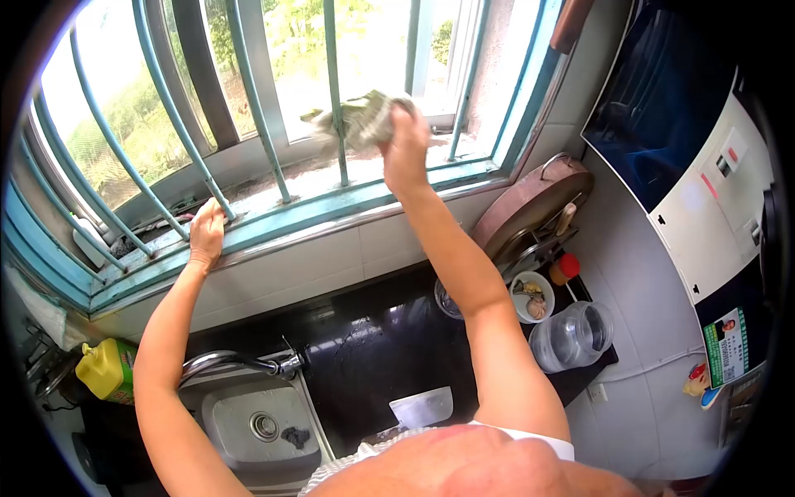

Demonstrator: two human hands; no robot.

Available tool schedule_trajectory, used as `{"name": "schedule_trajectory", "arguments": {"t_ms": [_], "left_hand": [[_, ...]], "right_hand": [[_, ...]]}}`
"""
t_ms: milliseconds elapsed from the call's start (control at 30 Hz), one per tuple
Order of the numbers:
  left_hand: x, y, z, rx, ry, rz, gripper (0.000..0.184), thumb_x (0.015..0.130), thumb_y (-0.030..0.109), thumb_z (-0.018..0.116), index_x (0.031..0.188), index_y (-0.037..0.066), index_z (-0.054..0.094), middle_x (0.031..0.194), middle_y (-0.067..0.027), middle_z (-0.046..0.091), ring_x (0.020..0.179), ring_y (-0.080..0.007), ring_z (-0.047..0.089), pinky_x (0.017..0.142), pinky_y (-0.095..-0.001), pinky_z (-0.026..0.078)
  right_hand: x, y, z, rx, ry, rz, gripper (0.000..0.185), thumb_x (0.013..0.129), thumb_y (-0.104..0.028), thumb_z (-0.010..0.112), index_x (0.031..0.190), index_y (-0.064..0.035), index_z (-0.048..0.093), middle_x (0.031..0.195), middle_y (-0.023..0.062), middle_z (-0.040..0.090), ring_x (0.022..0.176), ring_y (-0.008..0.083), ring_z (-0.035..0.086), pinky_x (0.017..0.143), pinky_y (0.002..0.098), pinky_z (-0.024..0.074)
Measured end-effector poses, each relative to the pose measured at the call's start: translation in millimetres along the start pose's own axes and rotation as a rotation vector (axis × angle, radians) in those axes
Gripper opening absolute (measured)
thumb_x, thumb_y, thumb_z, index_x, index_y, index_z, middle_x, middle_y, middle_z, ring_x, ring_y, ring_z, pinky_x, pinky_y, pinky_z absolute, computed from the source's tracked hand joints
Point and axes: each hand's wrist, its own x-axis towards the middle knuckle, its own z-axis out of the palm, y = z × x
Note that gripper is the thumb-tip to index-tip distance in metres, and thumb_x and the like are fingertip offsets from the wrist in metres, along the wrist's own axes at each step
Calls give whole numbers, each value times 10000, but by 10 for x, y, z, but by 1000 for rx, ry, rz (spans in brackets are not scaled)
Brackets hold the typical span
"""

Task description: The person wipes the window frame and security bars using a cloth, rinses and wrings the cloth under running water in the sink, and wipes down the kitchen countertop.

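Note:
My right hand (pixel 405 153) is closed around a crumpled, pale greenish cloth (pixel 364 121), blurred by motion. The cloth is up against the blue-green bars (pixel 334 91) of a window grille. Lower and to the left, my left hand (pixel 207 235) grips the grille's bottom rail (pixel 306 209) beside the foot of a bar, with its fingers over the rail. Behind the bars run sliding window frames and a dirty sill (pixel 310 170).
Below lies a black counter (pixel 356 348) with a steel sink (pixel 240 406), a curved faucet (pixel 232 360) and a cleaver (pixel 422 406). A yellow jug (pixel 103 370) stands left. Right are a clear plastic jar (pixel 571 335), a white bowl (pixel 532 286) and a round board (pixel 530 203).

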Motion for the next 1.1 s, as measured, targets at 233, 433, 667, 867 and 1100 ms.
{"name": "schedule_trajectory", "arguments": {"t_ms": [233,433,667,867,1100], "left_hand": [[-30,13,13,38,-7,-58,249,855,224,375,846,28,528,748,-128,545,742,-284,537,669,-336,412],[-21,-119,35,66,11,-72,247,869,210,398,908,18,548,802,-134,566,763,-264,553,690,-318,426],[-25,91,-28,24,-30,-45,207,863,161,420,902,-2,543,739,-93,553,672,-205,534,629,-285,422],[-9,38,-3,-31,-39,-111,207,885,118,376,913,-8,538,749,-39,514,714,-117,484,687,-229,394],[-27,88,10,-36,-8,-155,165,856,111,409,887,6,532,666,-46,473,626,-120,445,600,-230,376]], "right_hand": [[47,-975,-182,11,188,-339,207,858,-197,485,961,-19,457,888,73,517,794,142,548,671,232,486],[1152,-412,-102,-601,25,-349,165,843,-160,468,881,-2,492,809,89,528,732,145,508,666,276,402],[2543,-116,-228,-1427,173,-745,238,828,-191,455,910,21,524,875,158,515,827,240,500,736,340,401],[2540,-35,-243,-1558,211,-780,295,831,-234,428,872,29,555,928,182,500,873,273,488,761,354,402],[2129,712,-963,-1525,227,-382,398,820,-302,387,857,32,601,1100,225,407,1011,357,403,898,422,348]]}}
